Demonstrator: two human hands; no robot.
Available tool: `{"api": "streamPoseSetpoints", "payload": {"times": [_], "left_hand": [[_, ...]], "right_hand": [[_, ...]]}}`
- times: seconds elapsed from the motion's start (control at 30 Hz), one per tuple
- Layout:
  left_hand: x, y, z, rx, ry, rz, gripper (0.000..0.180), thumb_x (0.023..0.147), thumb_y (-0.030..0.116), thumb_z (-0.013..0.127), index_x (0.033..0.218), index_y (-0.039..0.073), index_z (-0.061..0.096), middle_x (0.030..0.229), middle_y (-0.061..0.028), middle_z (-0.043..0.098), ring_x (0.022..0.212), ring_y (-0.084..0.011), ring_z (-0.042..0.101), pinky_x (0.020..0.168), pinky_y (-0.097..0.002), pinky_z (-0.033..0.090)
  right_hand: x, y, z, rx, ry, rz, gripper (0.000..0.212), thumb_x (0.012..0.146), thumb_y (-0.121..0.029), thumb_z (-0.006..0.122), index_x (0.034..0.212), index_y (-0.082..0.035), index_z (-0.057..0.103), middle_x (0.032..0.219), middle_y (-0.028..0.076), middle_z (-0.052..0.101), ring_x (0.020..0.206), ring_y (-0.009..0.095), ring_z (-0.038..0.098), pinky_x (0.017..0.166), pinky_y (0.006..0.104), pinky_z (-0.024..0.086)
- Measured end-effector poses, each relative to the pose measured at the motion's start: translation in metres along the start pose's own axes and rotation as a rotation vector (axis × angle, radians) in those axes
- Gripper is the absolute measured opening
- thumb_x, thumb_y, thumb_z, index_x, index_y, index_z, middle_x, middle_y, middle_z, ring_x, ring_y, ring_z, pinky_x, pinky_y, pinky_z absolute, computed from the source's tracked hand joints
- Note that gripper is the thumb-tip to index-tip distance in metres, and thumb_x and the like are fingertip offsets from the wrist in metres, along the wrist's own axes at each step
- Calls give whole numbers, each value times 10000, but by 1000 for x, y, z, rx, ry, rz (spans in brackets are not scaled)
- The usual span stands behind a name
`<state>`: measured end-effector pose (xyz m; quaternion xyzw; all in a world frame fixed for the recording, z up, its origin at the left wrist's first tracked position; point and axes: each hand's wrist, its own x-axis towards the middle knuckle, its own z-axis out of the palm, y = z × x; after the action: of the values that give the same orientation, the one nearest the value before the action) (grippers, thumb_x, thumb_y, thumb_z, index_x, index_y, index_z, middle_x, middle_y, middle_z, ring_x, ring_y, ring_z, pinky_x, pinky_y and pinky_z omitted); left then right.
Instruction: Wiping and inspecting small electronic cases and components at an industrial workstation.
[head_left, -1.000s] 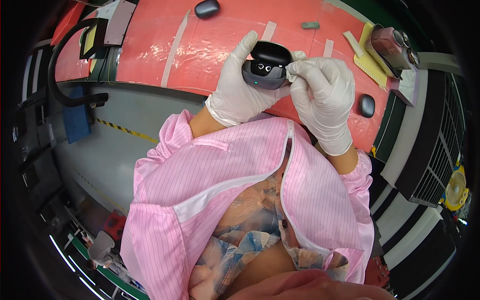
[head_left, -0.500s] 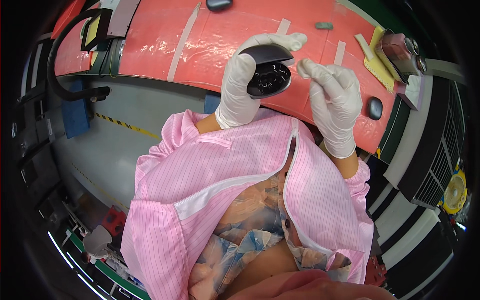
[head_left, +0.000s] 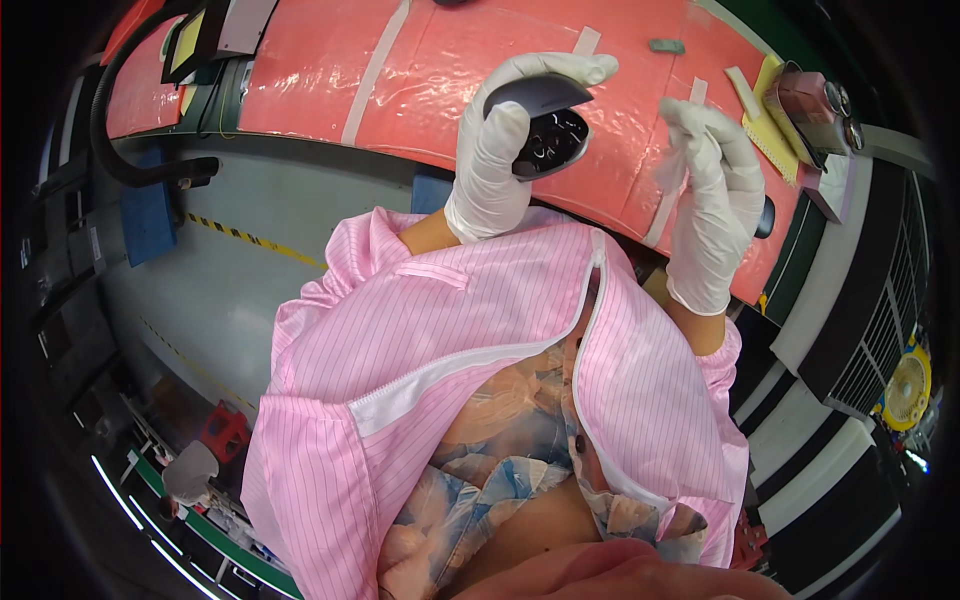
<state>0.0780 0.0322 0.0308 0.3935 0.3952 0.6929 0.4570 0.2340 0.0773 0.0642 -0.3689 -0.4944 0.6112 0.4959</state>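
My left hand [head_left: 490, 185], in a white glove, grips a dark rounded earbud charging case [head_left: 552, 143] over the pink-covered bench. Its lid is tilted up, and the glossy black inside with moulded hollows faces right. My left thumb lies across the case near its hinge side. My right hand [head_left: 718, 205], also gloved in white, is raised to the right, apart from the case. Its fingertips are drawn together; a blurred pale patch beside them does not show clearly what, if anything, they hold. Behind that hand a second dark case [head_left: 766, 217] is partly hidden.
Pink sheeting [head_left: 300, 80] with pale tape strips covers the bench. At the right stand cans [head_left: 810, 95] beside a yellow pad [head_left: 775, 145]. A small green block [head_left: 667, 46] lies at the back. A black flexible hose [head_left: 110, 150] curves at the left. A yellow fan [head_left: 908, 388] is far right.
My right hand has moved away from the case, to the right, and now partly covers the second case. My left hand with the open case has shifted slightly right, its inside turned more rightward.
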Motion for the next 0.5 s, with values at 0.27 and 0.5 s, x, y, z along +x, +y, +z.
{"api": "streamPoseSetpoints", "payload": {"times": [0.27, 0.5], "left_hand": [[-4, 0, 0, -4, 15, -52, 935, 751, 819, 421, 1148, -18, 548, 1194, -206, 586, 933, -198, 622, 762, -312, 527], [-4, -10, 1, -35, 75, -15, 888, 779, 783, 444, 1158, -14, 542, 1133, -197, 607, 906, -186, 606, 779, -306, 500]], "right_hand": [[5, 5, 1, -983, -314, -624, 284, 707, 10, 655, 964, -106, 686, 754, 32, 576, 706, 224, 572, 626, 353, 455], [-12, 15, 38, -1001, -167, -692, 202, 737, -20, 665, 931, -73, 645, 756, 55, 571, 713, 257, 571, 620, 362, 471]]}}
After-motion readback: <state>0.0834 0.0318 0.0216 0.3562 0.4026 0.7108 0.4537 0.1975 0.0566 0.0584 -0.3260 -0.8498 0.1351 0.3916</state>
